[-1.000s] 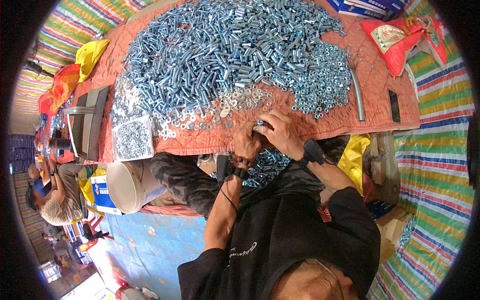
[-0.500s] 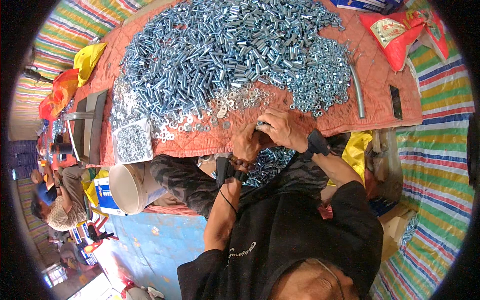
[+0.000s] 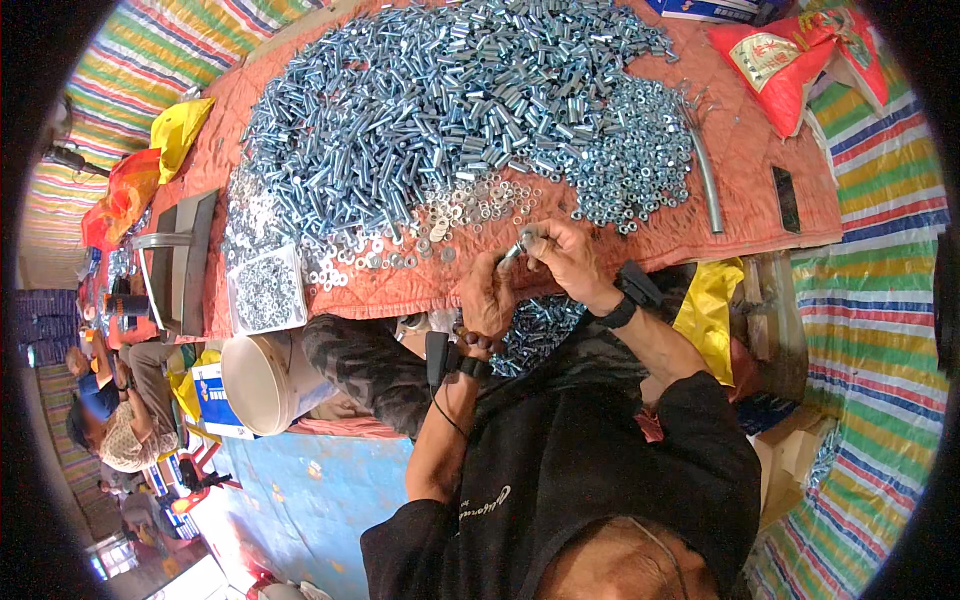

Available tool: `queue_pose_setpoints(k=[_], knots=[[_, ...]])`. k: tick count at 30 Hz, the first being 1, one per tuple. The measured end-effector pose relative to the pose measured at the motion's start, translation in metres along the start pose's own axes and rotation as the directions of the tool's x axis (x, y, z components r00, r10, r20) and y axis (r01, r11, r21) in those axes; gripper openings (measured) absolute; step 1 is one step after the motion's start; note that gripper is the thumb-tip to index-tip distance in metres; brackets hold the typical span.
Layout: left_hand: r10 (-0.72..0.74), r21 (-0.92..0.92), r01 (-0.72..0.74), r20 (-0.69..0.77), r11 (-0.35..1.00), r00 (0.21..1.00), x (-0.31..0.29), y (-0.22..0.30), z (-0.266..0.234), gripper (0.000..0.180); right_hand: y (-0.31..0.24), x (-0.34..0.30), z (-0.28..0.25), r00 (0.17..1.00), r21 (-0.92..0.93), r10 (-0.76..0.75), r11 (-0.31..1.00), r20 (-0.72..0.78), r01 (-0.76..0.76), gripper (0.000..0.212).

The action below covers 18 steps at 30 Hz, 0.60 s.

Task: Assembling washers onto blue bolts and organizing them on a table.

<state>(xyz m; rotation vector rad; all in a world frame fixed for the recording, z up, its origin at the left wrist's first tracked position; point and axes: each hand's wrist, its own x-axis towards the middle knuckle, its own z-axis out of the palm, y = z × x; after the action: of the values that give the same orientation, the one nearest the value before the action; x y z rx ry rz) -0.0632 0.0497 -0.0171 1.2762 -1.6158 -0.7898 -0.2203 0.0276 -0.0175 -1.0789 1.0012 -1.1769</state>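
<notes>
Just beyond my lap, at the table's near edge, my left hand [image 3: 487,297] is closed round the lower end of a short, shiny metal bolt [image 3: 514,249]. My right hand [image 3: 566,259] pinches at the bolt's upper end, its fingertips curled together there. Whether a nut or washer sits under those fingertips is hidden. Ahead of the hands lie loose flat washers [image 3: 437,231]. A heap of hex nuts [image 3: 630,170] spreads beyond my right hand, and a large pile of bolts and metal sleeves [image 3: 430,110] covers the middle of the table.
A white tray of small washers [image 3: 266,288] stands at the near left, above a white bucket [image 3: 257,385]. Below my hands, more bolts [image 3: 540,335] lie between my legs. A metal tube [image 3: 705,180], a dark phone-like slab [image 3: 786,199] and a red bag [image 3: 765,60] are at right.
My hands have drawn slightly apart and tilted, so more of the bolt shows between them. The right hand's fingers have shifted to its upper end. The view has moved slightly.
</notes>
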Motion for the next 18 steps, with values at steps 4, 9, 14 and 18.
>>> queue_pose_setpoints(k=[4,9,14,18], knots=[[0.045,0.188,-0.044,-0.002,0.981,0.999,-0.004,0.013,-0.008,0.014,-0.005,-0.006,0.001,0.996,0.092,0.087,0.992,-0.037,-0.083,0.026],[0.266,0.274,-0.219,-0.146,0.937,0.953,-0.011,0.023,-0.007,0.009,-0.029,-0.022,0.02,0.978,0.394,0.201,0.895,0.061,-0.209,0.026],[0.167,0.237,-0.133,-0.129,0.962,0.977,-0.016,0.031,-0.019,0.014,-0.028,-0.029,0.017,0.983,0.297,0.149,0.939,0.107,-0.174,0.026],[-0.124,-0.057,0.119,-0.084,0.991,0.989,-0.021,0.042,-0.017,0.029,-0.031,-0.03,0.012,0.99,0.161,0.041,0.985,0.136,-0.063,0.026]])
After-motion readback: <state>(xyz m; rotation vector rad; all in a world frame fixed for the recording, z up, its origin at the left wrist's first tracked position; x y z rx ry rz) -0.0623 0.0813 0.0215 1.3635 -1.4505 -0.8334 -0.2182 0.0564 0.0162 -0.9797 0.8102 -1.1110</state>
